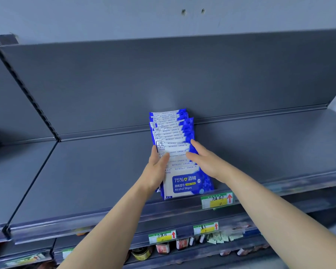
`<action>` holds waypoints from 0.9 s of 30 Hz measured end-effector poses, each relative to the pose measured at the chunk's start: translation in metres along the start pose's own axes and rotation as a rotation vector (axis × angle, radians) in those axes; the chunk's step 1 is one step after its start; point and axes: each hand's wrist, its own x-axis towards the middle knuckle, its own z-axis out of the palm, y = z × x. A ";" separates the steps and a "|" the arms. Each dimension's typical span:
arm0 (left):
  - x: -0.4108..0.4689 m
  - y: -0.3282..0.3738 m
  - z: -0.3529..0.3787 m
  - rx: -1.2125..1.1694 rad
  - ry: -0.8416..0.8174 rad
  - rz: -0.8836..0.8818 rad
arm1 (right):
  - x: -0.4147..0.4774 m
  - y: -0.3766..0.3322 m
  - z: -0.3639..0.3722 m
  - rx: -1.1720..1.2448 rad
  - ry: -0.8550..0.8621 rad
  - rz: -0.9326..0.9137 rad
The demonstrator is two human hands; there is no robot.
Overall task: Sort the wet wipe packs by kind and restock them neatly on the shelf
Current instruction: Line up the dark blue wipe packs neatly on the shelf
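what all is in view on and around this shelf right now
alcohol wipe packs: one overlapping row, exact count unclear, blue and white, on the upper shelf from the back panel to the front edge
shelf: one upper deck, dark grey, across the whole view
price tags: at least three, green, yellow and white with red arrows, one on the upper rail right of the packs, two on the rail below
jars: a few, red and dark labels, lower shelf
sachets: a small pile, pale, lower shelf right of the jars
wall: grey-blue, above the shelving
left hand: bare, touches the row's left side
right hand: bare, touches the row's right side
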 end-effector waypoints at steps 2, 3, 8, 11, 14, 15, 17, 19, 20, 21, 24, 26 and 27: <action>-0.003 0.001 -0.003 0.087 0.127 0.016 | -0.006 -0.002 -0.003 0.082 0.068 -0.010; -0.005 0.000 -0.007 0.153 0.233 0.019 | -0.010 -0.003 -0.005 0.144 0.107 -0.027; -0.033 -0.002 -0.032 0.338 0.269 0.041 | -0.025 0.006 -0.013 0.272 0.030 0.000; -0.036 -0.008 -0.036 0.461 0.136 -0.002 | -0.030 0.013 -0.010 0.269 -0.114 0.018; -0.031 -0.012 -0.029 0.447 0.090 0.024 | -0.030 0.015 -0.001 0.276 -0.095 -0.017; -0.030 -0.013 -0.028 0.443 0.075 0.035 | -0.032 0.012 0.002 0.279 -0.084 -0.028; -0.028 -0.015 -0.026 0.447 0.063 0.042 | -0.034 0.008 0.006 0.257 -0.059 -0.042; -0.027 -0.015 -0.027 0.476 0.058 0.032 | -0.038 0.007 0.004 0.174 -0.021 -0.027; -0.029 -0.014 -0.027 0.489 0.058 0.031 | -0.040 0.007 0.002 0.117 0.004 -0.009; -0.028 -0.015 -0.028 0.486 0.067 0.041 | -0.041 0.005 0.000 0.065 0.031 0.009; -0.023 -0.008 -0.026 0.406 0.196 0.099 | -0.040 0.002 -0.002 0.022 0.101 0.008; -0.013 -0.002 -0.020 0.335 0.208 0.061 | -0.035 -0.002 0.001 0.070 0.094 -0.011; -0.009 0.001 -0.016 0.276 0.169 0.037 | -0.033 -0.003 0.003 0.103 0.076 -0.007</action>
